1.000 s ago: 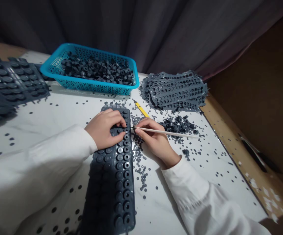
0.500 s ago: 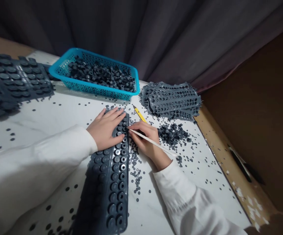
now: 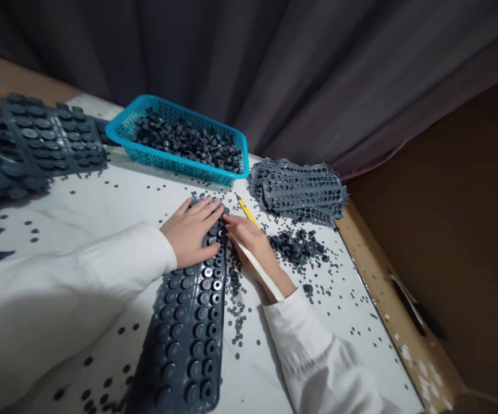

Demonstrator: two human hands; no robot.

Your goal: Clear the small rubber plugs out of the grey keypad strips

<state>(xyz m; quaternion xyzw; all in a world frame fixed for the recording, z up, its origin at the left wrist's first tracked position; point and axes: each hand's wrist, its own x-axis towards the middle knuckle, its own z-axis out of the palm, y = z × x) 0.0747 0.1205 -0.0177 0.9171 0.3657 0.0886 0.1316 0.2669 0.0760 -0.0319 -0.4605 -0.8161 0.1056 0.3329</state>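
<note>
Left hand (image 3: 192, 230) lay flat on the far end of the dark rubber sheet (image 3: 186, 328), fingers stretched out side by side and pressing it onto the white counter (image 3: 123, 195). The sheet ran lengthwise from the fingertips back toward the person, packed with rows of round studs, those along its right edge showing open centres.

Right hand (image 3: 249, 241) sat just beside it, thumb and fingers pinched around a thin pale stick (image 3: 261, 270). Its tip met the sheet's right edge close to the left fingertips, and the shaft ran back along the hand to the white cuff.

Tiny dark discs (image 3: 238, 316) were strewn between sheet and right forearm and all across the counter. A loose heap of dark rings (image 3: 297, 246) lay just right of the right hand. A yellow pencil-like tool (image 3: 244, 208) poked out beyond the right fingers.

Further back stood a blue basket (image 3: 171, 165) full of the same rings, and to its right a pile of punched-out sheets (image 3: 303, 190). More studded sheets (image 3: 29, 146) were stacked at far left. A dark curtain (image 3: 275, 69) hung behind. A black pen (image 3: 413, 307) rested on the wooden ledge (image 3: 382, 287) at right.
</note>
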